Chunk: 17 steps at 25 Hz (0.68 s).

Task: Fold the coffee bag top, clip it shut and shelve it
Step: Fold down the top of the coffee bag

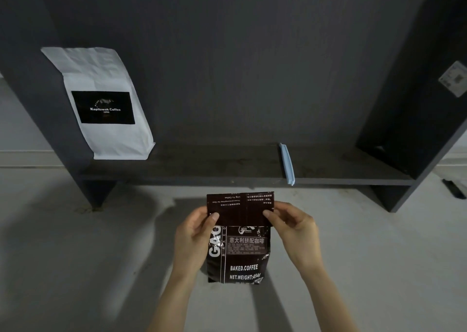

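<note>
Folding step: left hand [195,230] and right hand [294,227] pinch the dark glossy foil coffee bag's [238,245] turned-down top. Next, probably: free one hand for the pale-blue plastic sealing clip [286,163] (lying on the dark grey shelf [202,166]).

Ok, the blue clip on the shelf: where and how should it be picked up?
Probably by its near end. The blue clip is a long thin bar lying front to back, its tip just over the shelf front edge, so a pinch across its narrow sides from the front reaches it easily. The right hand is nearer, though both hands now hold the dark coffee bag.
</note>
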Available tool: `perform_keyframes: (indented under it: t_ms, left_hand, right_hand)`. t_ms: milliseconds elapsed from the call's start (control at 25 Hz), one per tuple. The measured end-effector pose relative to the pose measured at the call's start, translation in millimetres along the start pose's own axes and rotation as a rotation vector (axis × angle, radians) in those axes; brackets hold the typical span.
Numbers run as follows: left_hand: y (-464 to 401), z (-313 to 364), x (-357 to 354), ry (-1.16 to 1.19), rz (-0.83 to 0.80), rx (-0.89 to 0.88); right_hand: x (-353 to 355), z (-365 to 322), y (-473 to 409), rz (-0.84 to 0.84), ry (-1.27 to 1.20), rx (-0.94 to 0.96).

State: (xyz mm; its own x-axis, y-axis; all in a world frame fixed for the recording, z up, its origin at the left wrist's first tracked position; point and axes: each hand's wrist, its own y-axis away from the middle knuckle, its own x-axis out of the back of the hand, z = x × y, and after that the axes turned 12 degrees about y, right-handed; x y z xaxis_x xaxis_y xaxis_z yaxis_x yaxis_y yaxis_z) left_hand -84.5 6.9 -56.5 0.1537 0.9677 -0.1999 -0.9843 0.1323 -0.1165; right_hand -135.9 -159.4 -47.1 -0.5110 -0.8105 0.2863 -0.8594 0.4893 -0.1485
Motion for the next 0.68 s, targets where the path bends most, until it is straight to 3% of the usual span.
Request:
perform_keyframes:
  t_ms: [240,360,480,680]
  left_hand:
    - [-6.1,-1.6,-6.9,0.035,0.025,0.002]
    - [-8.8,-2.2,-5.8,0.028,0.016,0.024]
    - [-9.6,-2.7,-6.1,0.035,0.018,0.036]
    - [-8.9,-1.1,-5.4,0.028,0.035,0.057]
  right_hand:
    - [7.5,-10.8,-14.0,-0.076,0.08,0.044]
    - [22.7,-19.2,-37.1,0.095,0.063,0.033]
    - [33.6,-17.0,-72.4,0.254,0.285,0.004]
    - [30.1,3.0,-102.0,0.107,0.661,-0.103]
